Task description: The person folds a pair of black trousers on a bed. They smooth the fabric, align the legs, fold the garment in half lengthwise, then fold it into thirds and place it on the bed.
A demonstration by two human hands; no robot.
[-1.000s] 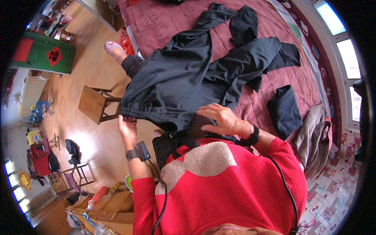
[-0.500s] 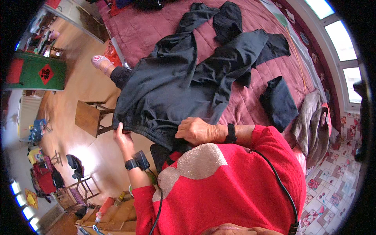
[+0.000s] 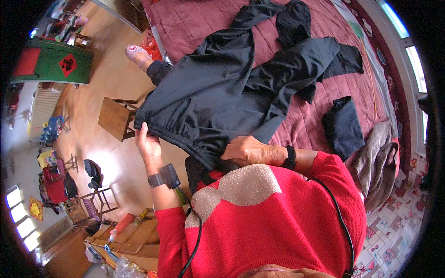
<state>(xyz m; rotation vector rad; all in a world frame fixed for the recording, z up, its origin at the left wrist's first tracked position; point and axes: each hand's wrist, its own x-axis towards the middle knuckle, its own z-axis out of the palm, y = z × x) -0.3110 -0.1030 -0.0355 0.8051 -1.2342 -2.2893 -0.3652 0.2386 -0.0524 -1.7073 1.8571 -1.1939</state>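
Black trousers (image 3: 204,88) with a gathered elastic waistband lie spread over my lap and the bed, their legs reaching away from me. My left hand (image 3: 149,144) is closed on the left end of the waistband, thumb on top. At the waistband's other end, close to my body, my right hand (image 3: 245,150) is closed on the cloth; its fingertips are partly hidden. Beyond the trouser legs lies more dark clothing (image 3: 294,23). A folded black cloth (image 3: 343,127) rests on the bed to the right of my right hand.
The bed's quilted maroon cover (image 3: 185,23) stretches ahead. A brown-grey garment (image 3: 375,160) lies at the right edge. On the left floor stands a wooden stool (image 3: 116,118), with a green cabinet (image 3: 51,60) farther off. A wooden table (image 3: 139,241) is at lower left.
The view has shifted, so the scene sits farther right. The waistband looks stretched straighter between my hands, both still gripping it. The folded cloth has stayed in place on the bed.
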